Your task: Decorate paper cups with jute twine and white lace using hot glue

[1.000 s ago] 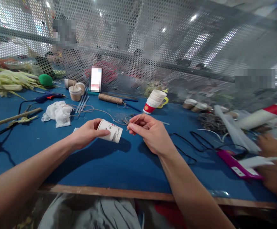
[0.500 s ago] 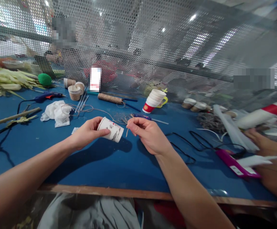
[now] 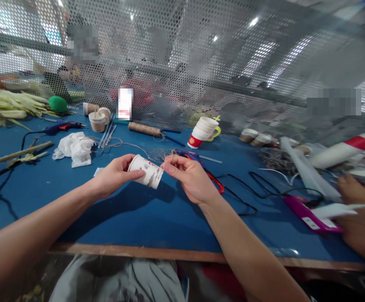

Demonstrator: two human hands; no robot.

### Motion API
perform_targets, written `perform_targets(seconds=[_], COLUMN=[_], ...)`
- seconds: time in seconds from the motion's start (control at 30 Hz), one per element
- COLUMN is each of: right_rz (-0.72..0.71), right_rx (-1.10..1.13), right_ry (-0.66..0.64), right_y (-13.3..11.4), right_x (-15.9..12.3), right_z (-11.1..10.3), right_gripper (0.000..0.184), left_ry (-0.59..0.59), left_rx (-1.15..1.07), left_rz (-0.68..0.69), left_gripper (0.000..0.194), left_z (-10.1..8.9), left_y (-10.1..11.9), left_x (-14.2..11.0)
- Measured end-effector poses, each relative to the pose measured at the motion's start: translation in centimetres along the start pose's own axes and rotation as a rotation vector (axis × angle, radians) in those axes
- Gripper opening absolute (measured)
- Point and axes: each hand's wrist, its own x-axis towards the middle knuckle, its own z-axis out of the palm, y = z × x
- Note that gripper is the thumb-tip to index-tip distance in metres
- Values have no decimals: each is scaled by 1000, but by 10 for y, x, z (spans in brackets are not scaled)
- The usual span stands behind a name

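Observation:
My left hand (image 3: pixel 115 176) is closed round a white paper cup (image 3: pixel 149 175) with dark and red print, tilted on its side above the table. The cup's base points to the right. My right hand (image 3: pixel 190 178) is in a pinch at the edge of that base, holding the end of a thin brown twine. Its fingertips mostly hide the held end. A length of twine (image 3: pixel 135 145) runs across the table behind the cup. Behind my right hand lie a blue glue gun (image 3: pixel 192 156) and a red handle (image 3: pixel 217 184), both partly covered.
Stacked paper cups (image 3: pixel 203 131), a twine roll (image 3: pixel 144 129), twine-wrapped cups (image 3: pixel 97 121), a crumpled white cloth (image 3: pixel 74 149) and another glue gun (image 3: pixel 59 127) lie around. At right, another person's hand (image 3: pixel 355 195) is near a purple power strip (image 3: pixel 311 214) and black cable.
My right hand has moved slightly left, bringing the twine end from beside the cup to its base edge. The red handle behind that hand has come into view. My left hand keeps the cup nearly still.

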Motion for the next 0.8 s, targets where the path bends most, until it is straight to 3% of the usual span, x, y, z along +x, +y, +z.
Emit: perform_targets(seconds=[0.8], right_rz=[-27], right_rx=[-121], right_ry=[-34], right_y=[0], right_x=[-1], right_z=[-2], right_gripper=[19], left_ry=[-4], left_rx=[-46], left_rz=[-24], left_gripper=[36], left_z=[1], left_y=[2], left_x=[-1])
